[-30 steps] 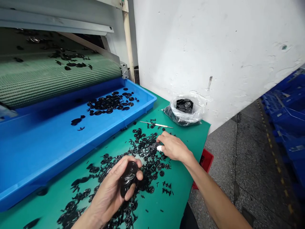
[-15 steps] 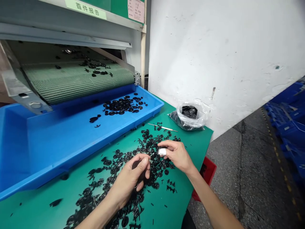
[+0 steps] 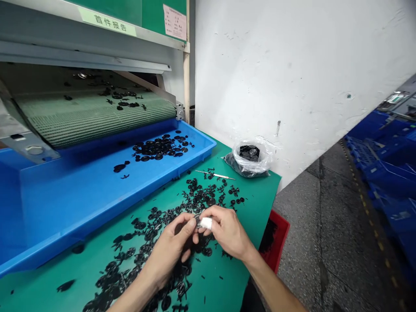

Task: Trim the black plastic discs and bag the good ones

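Observation:
Over the green table my hands have come together at a small dark round plastic part. My left hand pinches it between thumb and fingers. My right hand, with white tape wrapped on a digit, is closed at the part's other side; its fingertips partly cover it. Beneath and around both hands lies a loose spread of small black plastic parts, some round like wheels, others with thin stems.
A blue tray holding black parts stands left, below a green conveyor belt. Near the wall are a thin pointed tool and an open clear plastic bag of black parts. A red bin sits beside the green table.
My right hand has moved left and down from the pile to meet my left hand at the dark round part. The view has shifted slightly to the right.

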### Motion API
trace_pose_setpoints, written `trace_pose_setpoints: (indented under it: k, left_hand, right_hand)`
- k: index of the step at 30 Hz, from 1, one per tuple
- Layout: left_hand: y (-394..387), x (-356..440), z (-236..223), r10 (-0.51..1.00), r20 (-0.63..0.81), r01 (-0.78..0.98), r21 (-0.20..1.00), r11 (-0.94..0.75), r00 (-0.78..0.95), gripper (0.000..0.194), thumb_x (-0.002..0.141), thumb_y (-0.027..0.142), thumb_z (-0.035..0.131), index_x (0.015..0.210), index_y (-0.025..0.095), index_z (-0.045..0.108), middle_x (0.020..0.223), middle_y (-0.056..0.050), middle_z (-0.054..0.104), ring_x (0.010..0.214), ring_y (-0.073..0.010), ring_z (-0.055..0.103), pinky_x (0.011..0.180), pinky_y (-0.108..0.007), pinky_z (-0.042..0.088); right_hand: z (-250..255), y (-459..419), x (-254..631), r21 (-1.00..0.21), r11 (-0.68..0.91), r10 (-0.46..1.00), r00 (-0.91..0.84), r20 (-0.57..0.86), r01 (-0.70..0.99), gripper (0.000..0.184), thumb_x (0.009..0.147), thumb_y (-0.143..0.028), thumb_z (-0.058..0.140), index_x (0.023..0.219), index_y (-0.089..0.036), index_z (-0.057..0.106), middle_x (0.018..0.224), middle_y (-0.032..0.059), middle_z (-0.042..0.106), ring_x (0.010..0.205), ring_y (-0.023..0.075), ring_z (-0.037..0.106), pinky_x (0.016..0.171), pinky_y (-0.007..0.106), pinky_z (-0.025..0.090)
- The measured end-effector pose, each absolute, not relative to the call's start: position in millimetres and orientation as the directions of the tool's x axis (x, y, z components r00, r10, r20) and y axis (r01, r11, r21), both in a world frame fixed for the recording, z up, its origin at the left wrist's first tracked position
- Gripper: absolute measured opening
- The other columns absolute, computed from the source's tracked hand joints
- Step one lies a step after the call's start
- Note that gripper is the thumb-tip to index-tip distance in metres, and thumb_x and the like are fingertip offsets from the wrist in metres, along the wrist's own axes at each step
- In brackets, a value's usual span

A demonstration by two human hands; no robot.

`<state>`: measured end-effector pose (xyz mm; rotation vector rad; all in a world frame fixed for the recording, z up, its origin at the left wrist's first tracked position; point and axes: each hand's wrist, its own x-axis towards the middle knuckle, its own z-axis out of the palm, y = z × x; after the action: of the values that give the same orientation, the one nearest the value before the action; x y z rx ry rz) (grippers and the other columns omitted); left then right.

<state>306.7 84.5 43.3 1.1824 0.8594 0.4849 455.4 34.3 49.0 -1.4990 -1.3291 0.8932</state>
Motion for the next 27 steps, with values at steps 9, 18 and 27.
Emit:
trace_pose_setpoints:
  k: [9,18,27]
  left_hand:
    - [74.1,304.4,51.9,0.752,-0.334,0.277,0.938,0.207,0.568,0.038,0.089,0.057,0.049,0.073,0.023,0.05,0.056,0.006,0.056,0.037,-0.0082,0.038,0.035,-0.018,0.028]
    - [81.7,304.5,47.8,0.758,-0.32,0.186,0.947,0.26,0.568,0.031,0.09,0.051,0.053,0.08,0.022,0.059,0.06,0.003,0.059,0.039,-0.008,0.042,0.035,-0.017,0.032]
    - [115.1,295.9,57.1,0.775,-0.354,-0.377,0.72,0.583,0.524,0.012,0.088,0.026,0.063,0.088,0.015,0.069,0.08,-0.005,0.065,0.053,-0.0097,0.057,0.03,-0.011,0.04]
  right_hand:
    - [51.4,20.3,460.4,-0.846,0.066,0.997,0.009,0.083,0.529,0.029,0.074,-0.003,0.049,0.091,-0.022,0.062,0.078,-0.0026,0.066,0.069,0.0123,0.061,0.062,0.02,0.045]
    - [44.0,42.6,473.9,-0.719,-0.038,0.999,0.038,-0.017,0.693,0.023,0.094,-0.014,0.04,0.088,-0.019,0.062,0.063,-0.0036,0.063,0.056,0.0101,0.061,0.055,0.019,0.043]
    - [45.4,82.0,508.6,-0.359,-0.119,0.993,0.119,-0.02,0.926,0.02,0.088,-0.009,0.046,0.092,-0.019,0.062,0.091,0.0049,0.058,0.073,0.0178,0.054,0.056,0.028,0.03]
